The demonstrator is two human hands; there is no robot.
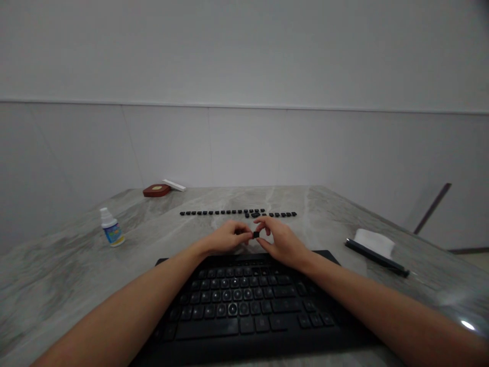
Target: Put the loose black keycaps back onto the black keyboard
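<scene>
Just beyond the far edge of a black keyboard, a small black keycap is held up between my two hands. The fingertips of my left hand are pinched together at its left side. On the other side, the thumb and forefinger of my right hand curve around it and grip it. My forearms pass over both ends of the keyboard and hide parts of it. Beyond my hands, a line of loose black keycaps lies on the table, with a second short group close to my right fingers.
A white spray bottle with a blue label stands at left. A reddish-brown box and a white bar lie at the back left. At right, a long black tool rests against a white cloth or tissue on the marbled tabletop.
</scene>
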